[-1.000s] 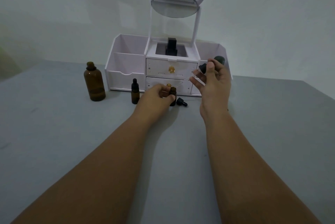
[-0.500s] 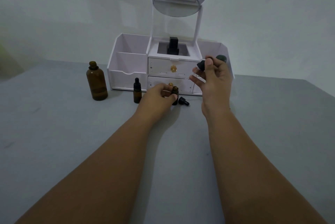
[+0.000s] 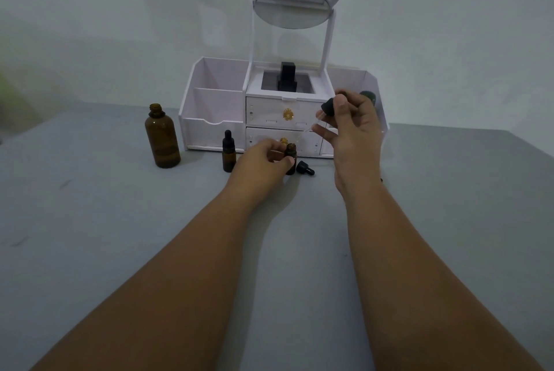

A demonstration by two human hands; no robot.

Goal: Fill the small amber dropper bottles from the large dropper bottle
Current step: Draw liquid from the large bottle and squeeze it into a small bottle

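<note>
The large amber bottle (image 3: 162, 138) stands uncapped on the bench (image 3: 90, 220), well left of the hands. The left hand (image 3: 260, 162) curls round an open small bottle (image 3: 290, 157). The right hand (image 3: 355, 136) pinches the dropper (image 3: 327, 107) above it, with the pipette slanting towards the bottle's mouth.

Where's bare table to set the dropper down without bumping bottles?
Bare table left of the large amber bottle, right of the right hand holding the dropper, and the near strip between the forearms. Crowded in front of the organizer: capped small bottle, open small bottle in the left hand, loose cap close together.
</note>
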